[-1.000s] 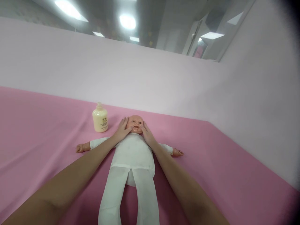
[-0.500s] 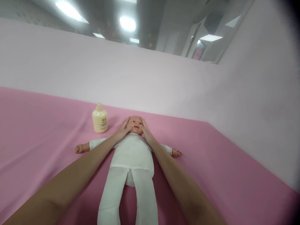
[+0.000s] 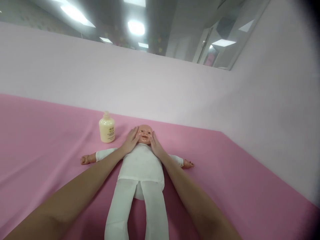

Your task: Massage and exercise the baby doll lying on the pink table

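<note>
A baby doll (image 3: pixel 141 163) in a white top and white trousers lies on its back, arms spread out to both sides. My left hand (image 3: pixel 131 140) rests along the left side of the doll's head (image 3: pixel 145 130), fingers stretched out, thumb at the cheek. On the other side of the head, my right hand (image 3: pixel 156 144) lies with straight fingers and its thumb near the mouth. Neither hand wraps round anything. The palms' undersides are hidden. To the left of the head stands a pale yellow pump bottle (image 3: pixel 107 129), upright, apart from my hands.
Under the doll is a pink padded surface (image 3: pixel 212 156) with some creases at the left. A pale wall (image 3: pixel 150 90) rises behind it and another (image 3: pixel 280 110) at the right. Above the back wall, a glass pane (image 3: pixel 155 30) shows bright ceiling lights.
Both hands have slid slightly down the sides of the doll's head, and the thumbs have moved outward over the cheeks. More of the forehead shows. The doll's body and bottle stay in place.
</note>
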A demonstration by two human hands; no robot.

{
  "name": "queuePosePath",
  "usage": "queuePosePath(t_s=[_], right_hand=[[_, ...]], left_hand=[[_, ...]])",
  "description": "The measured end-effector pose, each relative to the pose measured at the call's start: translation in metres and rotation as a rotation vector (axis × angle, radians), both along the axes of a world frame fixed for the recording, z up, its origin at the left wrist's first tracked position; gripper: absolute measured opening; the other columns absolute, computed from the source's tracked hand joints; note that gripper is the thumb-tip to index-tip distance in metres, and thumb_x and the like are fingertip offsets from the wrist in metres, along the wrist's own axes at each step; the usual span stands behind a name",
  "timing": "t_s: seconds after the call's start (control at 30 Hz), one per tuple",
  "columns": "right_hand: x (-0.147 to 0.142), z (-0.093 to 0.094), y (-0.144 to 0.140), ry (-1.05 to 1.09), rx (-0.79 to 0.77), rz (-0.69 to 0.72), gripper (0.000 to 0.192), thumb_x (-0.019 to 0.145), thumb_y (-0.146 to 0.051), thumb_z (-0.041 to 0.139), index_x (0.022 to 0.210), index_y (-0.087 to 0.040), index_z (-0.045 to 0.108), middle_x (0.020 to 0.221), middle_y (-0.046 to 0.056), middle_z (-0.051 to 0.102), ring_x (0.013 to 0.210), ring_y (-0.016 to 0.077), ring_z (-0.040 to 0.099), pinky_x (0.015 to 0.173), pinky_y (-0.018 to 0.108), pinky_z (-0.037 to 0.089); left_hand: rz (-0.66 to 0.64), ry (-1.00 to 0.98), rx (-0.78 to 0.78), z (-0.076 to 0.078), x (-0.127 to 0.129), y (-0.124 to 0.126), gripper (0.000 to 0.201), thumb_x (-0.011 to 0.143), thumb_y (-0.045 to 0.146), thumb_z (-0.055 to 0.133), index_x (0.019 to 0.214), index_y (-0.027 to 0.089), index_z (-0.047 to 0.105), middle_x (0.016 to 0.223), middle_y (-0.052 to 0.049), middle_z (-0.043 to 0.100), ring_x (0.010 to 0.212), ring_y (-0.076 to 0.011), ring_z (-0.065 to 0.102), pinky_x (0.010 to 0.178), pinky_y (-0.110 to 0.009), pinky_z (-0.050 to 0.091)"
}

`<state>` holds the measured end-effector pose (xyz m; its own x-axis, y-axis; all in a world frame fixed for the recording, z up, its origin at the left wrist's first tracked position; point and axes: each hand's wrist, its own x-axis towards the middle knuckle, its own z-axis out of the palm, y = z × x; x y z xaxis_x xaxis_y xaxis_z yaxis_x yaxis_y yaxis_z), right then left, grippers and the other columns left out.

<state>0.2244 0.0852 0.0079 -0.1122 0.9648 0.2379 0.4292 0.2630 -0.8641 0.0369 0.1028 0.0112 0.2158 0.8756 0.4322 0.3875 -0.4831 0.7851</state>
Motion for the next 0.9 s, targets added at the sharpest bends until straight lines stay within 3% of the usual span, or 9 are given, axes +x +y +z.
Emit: queuePosePath(t_s=[0.07,0.23,0.33,0.47,0.6,0.73,0.8,0.9], right_hand=[[-0.002,0.004,-0.005,-0.060,0.013,-0.008,0.091,0.090,-0.072,0.021,0.154,-0.015,-0.007,0.163,0.007,-0.005,0.151,0.0210,-0.002,0.123,0.044,0.004],[-0.001,0.009,-0.010,-0.334,0.289,0.059,0.079,0.096,-0.062,0.018,0.153,-0.018,-0.013,0.158,0.005,-0.028,0.146,0.0222,-0.025,0.121,0.052,-0.002],[-0.001,0.011,-0.012,-0.423,0.362,0.091,0.076,0.097,-0.059,0.020,0.154,-0.018,-0.010,0.157,0.005,-0.029,0.145,0.0252,-0.027,0.120,0.055,-0.003],[-0.003,0.015,-0.014,-0.355,0.367,0.115,0.072,0.096,-0.059,0.026,0.155,-0.026,-0.001,0.160,-0.001,-0.022,0.145,0.0238,-0.027,0.119,0.054,-0.008],[-0.004,0.018,-0.015,-0.220,0.284,0.175,0.077,0.095,-0.061,0.030,0.154,-0.027,-0.004,0.162,-0.002,-0.013,0.149,0.0190,-0.016,0.122,0.047,-0.003],[-0.005,0.020,-0.016,-0.068,-0.024,0.108,0.093,0.090,-0.070,0.032,0.152,-0.020,-0.015,0.163,0.006,-0.001,0.151,0.0202,0.007,0.123,0.045,0.007],[-0.004,0.021,-0.015,-0.042,-0.144,0.051,0.096,0.087,-0.073,0.033,0.154,-0.020,-0.010,0.163,0.007,0.004,0.150,0.0227,0.013,0.123,0.046,0.008],[-0.002,0.018,-0.012,-0.007,-0.169,0.004,0.096,0.085,-0.075,0.033,0.155,-0.019,0.000,0.162,0.007,0.009,0.150,0.0235,0.015,0.123,0.046,0.009]], left_hand=[[0.017,0.102,0.119,-0.002,0.000,0.000,0.060,0.100,0.050,0.024,0.151,0.021,0.027,0.160,-0.008,0.025,0.149,-0.0233,0.014,0.121,-0.049,0.012],[0.064,0.362,0.328,0.007,0.000,-0.008,0.052,0.101,0.038,0.025,0.149,0.022,0.035,0.162,-0.009,0.017,0.150,-0.0287,0.006,0.119,-0.051,0.015],[0.014,0.441,0.400,0.014,0.002,-0.015,0.048,0.100,0.035,0.029,0.146,0.029,0.041,0.163,-0.005,0.012,0.149,-0.0319,0.006,0.118,-0.053,0.015],[-0.022,0.419,0.389,0.015,0.003,-0.017,0.048,0.099,0.037,0.032,0.146,0.032,0.040,0.163,-0.003,0.013,0.149,-0.0330,0.005,0.118,-0.054,0.013],[-0.051,0.320,0.335,0.011,0.005,-0.013,0.051,0.099,0.039,0.032,0.149,0.030,0.034,0.164,-0.002,0.009,0.150,-0.0309,0.002,0.119,-0.053,0.012],[-0.058,0.168,0.264,0.007,0.007,-0.011,0.056,0.099,0.043,0.031,0.152,0.026,0.026,0.164,-0.004,0.002,0.150,-0.0277,0.000,0.121,-0.050,0.007],[-0.079,0.091,0.219,0.005,0.008,-0.010,0.062,0.098,0.046,0.033,0.154,0.024,0.018,0.164,-0.006,0.001,0.150,-0.0262,-0.001,0.121,-0.048,0.007],[-0.094,-0.050,0.070,0.003,0.008,-0.009,0.074,0.097,0.051,0.035,0.155,0.020,0.004,0.163,-0.011,0.003,0.150,-0.0245,0.003,0.122,-0.045,0.009]])
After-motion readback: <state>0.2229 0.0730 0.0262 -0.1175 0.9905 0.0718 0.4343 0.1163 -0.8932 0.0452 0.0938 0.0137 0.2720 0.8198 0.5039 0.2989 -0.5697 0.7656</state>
